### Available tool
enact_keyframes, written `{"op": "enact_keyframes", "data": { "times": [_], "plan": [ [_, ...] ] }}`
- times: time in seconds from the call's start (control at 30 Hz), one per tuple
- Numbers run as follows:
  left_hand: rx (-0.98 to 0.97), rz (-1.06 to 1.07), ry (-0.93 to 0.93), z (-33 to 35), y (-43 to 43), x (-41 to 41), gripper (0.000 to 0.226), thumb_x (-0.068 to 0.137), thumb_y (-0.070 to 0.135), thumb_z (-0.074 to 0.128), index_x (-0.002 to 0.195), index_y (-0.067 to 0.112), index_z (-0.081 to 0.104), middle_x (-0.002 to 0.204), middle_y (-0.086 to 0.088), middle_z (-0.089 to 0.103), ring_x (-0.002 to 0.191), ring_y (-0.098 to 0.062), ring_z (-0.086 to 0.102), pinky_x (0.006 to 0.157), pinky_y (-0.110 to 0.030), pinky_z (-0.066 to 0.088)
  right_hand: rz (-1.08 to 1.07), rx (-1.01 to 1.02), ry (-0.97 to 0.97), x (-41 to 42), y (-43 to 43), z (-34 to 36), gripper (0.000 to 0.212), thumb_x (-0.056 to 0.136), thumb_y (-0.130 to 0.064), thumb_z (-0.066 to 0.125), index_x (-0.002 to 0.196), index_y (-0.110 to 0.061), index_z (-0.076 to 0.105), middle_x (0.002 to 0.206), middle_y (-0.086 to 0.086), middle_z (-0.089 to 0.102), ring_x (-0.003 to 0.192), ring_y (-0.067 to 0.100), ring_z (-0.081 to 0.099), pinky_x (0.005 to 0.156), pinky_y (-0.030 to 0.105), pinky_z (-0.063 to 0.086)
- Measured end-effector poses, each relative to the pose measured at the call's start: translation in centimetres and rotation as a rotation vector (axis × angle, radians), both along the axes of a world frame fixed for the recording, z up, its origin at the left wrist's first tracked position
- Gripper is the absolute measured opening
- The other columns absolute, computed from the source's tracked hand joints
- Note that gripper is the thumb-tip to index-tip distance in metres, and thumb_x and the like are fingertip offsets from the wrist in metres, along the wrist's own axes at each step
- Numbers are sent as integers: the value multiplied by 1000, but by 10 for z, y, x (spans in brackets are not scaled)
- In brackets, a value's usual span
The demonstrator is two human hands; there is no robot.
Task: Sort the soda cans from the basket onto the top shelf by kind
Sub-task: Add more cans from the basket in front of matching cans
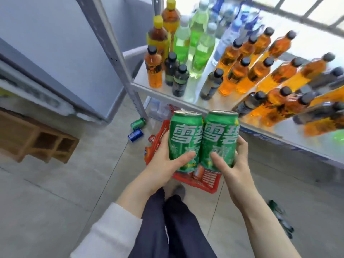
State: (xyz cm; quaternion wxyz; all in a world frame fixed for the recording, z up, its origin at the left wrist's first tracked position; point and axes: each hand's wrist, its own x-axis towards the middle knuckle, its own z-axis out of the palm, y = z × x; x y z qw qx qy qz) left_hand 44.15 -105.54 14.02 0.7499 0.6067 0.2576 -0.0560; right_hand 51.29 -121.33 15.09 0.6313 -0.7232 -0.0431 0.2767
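**Soda cans (pixel 185 142): two green, held side by side above the basket (pixel 204 180)**

Your left hand (pixel 163 161) grips the left can (pixel 183 146): thumb across the front low down, fingers curled round the back. Your right hand (pixel 234 164) grips the right can (pixel 218 140) the same way, thumb on the front, fingers round the far side. So both hands are clamped, one can each.

The cans are upright with labels facing you and their sides touching. In this view their tops overlap the front edge of the shelf (pixel 195 90), but neither stands on it.

The red basket sits on the floor below, mostly hidden behind cans and hands. An orange can (pixel 197 171) shows inside it, just under the green pair. There is a red can (pixel 151 139) at its left edge; in or beside it, cannot tell.

The shelf carries bottles:
- orange bottles (pixel 260 71) with black caps, to the right
- pale green bottles (pixel 197 43) at the back
- small dark bottles (pixel 179 80) near the front
- yellow-capped bottles (pixel 158 37) at back left

A green can (pixel 138 123) and a blue can (pixel 135 135) lie on their sides on the floor, near the shelf leg (pixel 137 101). A wooden crate (pixel 37 138) is at far left. At right on the floor is a blurred green thing (pixel 279 215) that I cannot identify. Your left arm has a white sleeve (pixel 106 231).
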Motion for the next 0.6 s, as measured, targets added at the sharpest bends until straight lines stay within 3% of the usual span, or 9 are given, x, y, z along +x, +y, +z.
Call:
{"op": "enact_keyframes", "data": {
  "times": [0.07,0.17,0.23,0.3,0.4,0.53,0.6],
  "plan": [
    [49,-8,-59,29,5,8,65,63,45,75,119,43,42,120,16,60,112,-2,57,95,-25,46,-13,13,-64,4,3,30,66,67,-35,73,118,-44,32,117,-11,57,100,-3,61,76,12,49],
    [104,-38,-137,72,16,26,56,68,46,76,112,49,42,115,21,60,110,0,57,95,-29,45,-19,30,-140,16,11,69,67,62,-50,70,116,-53,32,124,-12,54,111,3,57,89,23,48],
    [141,-57,-180,94,24,37,64,67,52,74,121,45,41,120,18,59,114,-3,56,99,-34,43,-28,57,-188,25,17,91,68,61,-52,70,115,-56,31,124,-16,54,111,2,56,90,26,47],
    [158,-77,-227,114,33,49,85,63,59,72,135,38,33,131,12,54,122,-10,52,104,-42,40,-52,75,-242,33,26,113,69,62,-52,73,115,-56,30,122,-19,53,107,-7,55,84,15,47],
    [188,-109,-271,142,48,64,93,58,68,73,137,45,29,140,10,46,129,-15,44,106,-47,36,-91,97,-313,44,37,141,69,67,-42,76,115,-51,27,116,-21,52,97,-18,55,74,4,45],
    [218,-175,-398,175,68,86,60,70,47,74,120,41,42,118,14,61,111,-2,57,94,-27,47,-113,99,-386,57,52,167,75,59,-53,69,122,-47,27,121,-10,57,105,4,60,86,26,50],
    [249,-185,-464,194,77,95,49,73,41,71,113,41,42,112,18,60,101,9,58,83,-13,47,-135,134,-411,63,63,181,74,67,-42,71,127,-37,28,119,-8,58,101,1,61,79,18,51]
  ]
}}
